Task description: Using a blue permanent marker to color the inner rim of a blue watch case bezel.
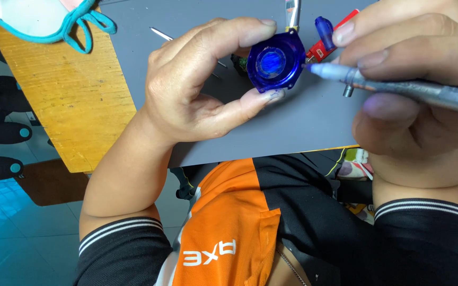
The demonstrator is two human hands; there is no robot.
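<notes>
Blue translucent round part (275,62), faceted rim, paler centre; held up above the grey surface (292,122), upper middle of the head view. Left hand (197,85) grips it edge-on: index finger curled over the top rim, thumb pressed under the bottom rim, fingers clamped on the part. Right hand (420,79) holds a silver pen-shaped tool (398,87), fingers closed round its barrel; the tool's pale blue tip touches or sits just beside the part's right edge, cannot tell which. Behind the part: a red tool with blue cap (327,37), partly hidden by the right hand. A thin metal pin (161,34) lies on the grey surface, left of the left hand. Yellow wooden board (59,90) borders the grey surface on the left; a teal-edged face mask (43,21) rests at its top.
</notes>
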